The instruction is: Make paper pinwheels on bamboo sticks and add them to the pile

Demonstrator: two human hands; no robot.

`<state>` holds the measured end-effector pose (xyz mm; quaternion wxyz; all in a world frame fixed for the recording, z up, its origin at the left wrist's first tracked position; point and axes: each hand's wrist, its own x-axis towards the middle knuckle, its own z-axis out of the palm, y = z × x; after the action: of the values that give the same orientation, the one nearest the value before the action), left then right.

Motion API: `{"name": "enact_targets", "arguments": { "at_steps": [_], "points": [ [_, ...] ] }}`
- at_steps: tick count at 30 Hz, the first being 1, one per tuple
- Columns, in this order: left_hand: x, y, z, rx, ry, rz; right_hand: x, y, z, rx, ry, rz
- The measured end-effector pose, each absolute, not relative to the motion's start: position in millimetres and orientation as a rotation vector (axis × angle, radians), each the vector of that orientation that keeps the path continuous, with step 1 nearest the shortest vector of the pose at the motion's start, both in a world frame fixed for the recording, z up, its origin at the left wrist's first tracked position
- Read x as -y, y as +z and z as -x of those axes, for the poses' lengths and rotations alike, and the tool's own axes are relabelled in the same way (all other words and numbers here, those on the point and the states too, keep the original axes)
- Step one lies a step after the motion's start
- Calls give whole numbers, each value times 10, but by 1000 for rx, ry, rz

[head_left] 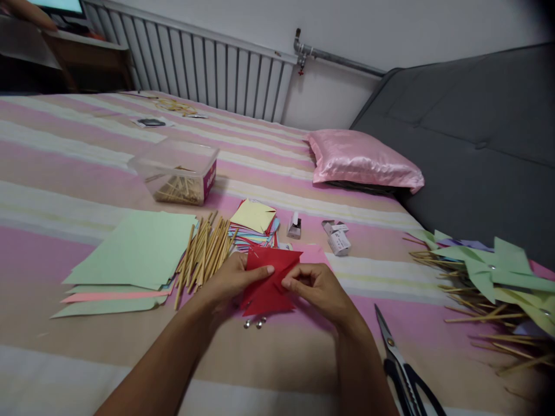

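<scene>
A red paper square (269, 276) with cut, folded flaps lies on the striped bedsheet (87, 167) in front of me. My left hand (234, 276) presses on its left side, thumb on the paper. My right hand (313, 284) pinches a flap near the paper's middle from the right. Three small metal pins (254, 323) lie just below the red paper.
Wooden sticks (207, 252) and green paper sheets (134, 249) lie at left, a stack of coloured squares (254, 222) behind. A clear plastic box (177, 170) holds more sticks. Scissors (401, 364) lie at lower right, finished green pinwheels (489, 274) at far right, a pink pillow (362, 159) beyond.
</scene>
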<state>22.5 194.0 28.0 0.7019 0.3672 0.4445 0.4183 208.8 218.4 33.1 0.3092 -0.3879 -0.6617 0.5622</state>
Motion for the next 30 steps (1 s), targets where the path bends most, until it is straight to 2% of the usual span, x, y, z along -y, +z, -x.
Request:
{"name": "enact_targets", "arguments": {
  "at_steps": [22, 30],
  "points": [
    [-1967, 353, -258, -1013, 949, -995, -2200, 281, -2067, 1839, 1242, 1170],
    [-1986, 287, -275, -1052, 1075, -903, -2198, 312, -2024, 1708, 1230, 1103]
  ]
}}
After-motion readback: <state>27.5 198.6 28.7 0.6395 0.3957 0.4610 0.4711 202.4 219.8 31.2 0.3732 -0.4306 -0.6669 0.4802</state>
